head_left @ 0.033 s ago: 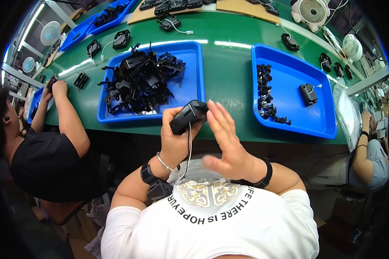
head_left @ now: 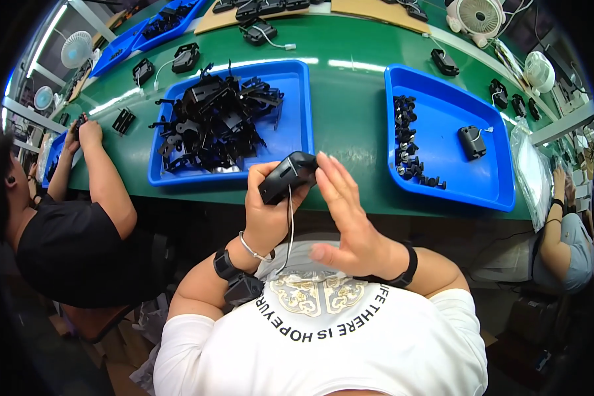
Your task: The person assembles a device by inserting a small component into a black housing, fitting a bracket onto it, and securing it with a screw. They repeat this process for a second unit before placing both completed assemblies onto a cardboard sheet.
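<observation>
And here in the middle, just off the table's [head_left: 346, 99] near edge, the left hand [head_left: 264, 208] has a firm grip on a black plastic housing [head_left: 285, 179], tilted with its right end higher, thumb and fingers wrapped about it. A thin white cable [head_left: 290, 228] drops from the housing toward the white shirt [head_left: 350, 336]. Over comes the right hand [head_left: 351, 228], flat and grasping nothing, fingers stretched up, fingertips right at the housing's right end; whether they actually touch, I can't tell! Beyond the left hand, a blue left tray [head_left: 296, 125] carries a tangled heap of black brackets [head_left: 208, 119]. Across to the right, a blue right tray [head_left: 435, 142] has small black knob-like parts [head_left: 406, 135] lined along its left side, and one black cabled unit [head_left: 470, 142] lying well apart from them. A clear plastic bag [head_left: 529, 171] lies just beside that tray. Far left, a co-worker in a black top [head_left: 79, 254] has both hands up at a small dark part [head_left: 80, 125].
</observation>
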Motion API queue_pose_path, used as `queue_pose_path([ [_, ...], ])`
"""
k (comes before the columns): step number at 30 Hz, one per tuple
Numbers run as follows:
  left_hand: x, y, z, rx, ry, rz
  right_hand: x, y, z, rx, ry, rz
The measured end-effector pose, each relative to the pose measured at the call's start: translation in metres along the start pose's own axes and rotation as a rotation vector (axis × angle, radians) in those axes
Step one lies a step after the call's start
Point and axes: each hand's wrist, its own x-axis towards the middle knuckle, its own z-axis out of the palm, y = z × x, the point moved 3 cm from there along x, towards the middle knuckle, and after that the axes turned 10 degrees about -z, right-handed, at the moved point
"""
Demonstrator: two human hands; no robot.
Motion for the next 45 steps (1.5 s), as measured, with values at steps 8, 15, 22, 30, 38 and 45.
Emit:
queue_pose_path([
  [8, 0.007, 0.003, 0.0, 0.01, 0.011, -0.019, 0.004, 0.005, 0.001, 0.018, -0.022, -0.013],
  [15, 0.002, 0.004, -0.004, 0.061, 0.022, 0.011, 0.0, 0.005, 0.008, 0.085, -0.003, 0.045],
  [22, -0.002, 0.013, 0.002, 0.19, 0.014, 0.098, 0.0, 0.011, 0.009, 0.078, 0.058, 0.068],
  [30, 0.001, 0.01, 0.001, -0.022, 0.014, -0.005, -0.001, 0.014, 0.007, 0.01, -0.045, 0.061],
  [38, 0.002, 0.01, 0.001, -0.045, 0.005, -0.012, -0.005, 0.016, 0.01, 0.085, -0.017, 0.032],
  [45, 0.002, 0.016, 0.004, 0.156, -0.06, 0.106, -0.003, 0.009, 0.011, 0.214, 0.068, 0.048],
])
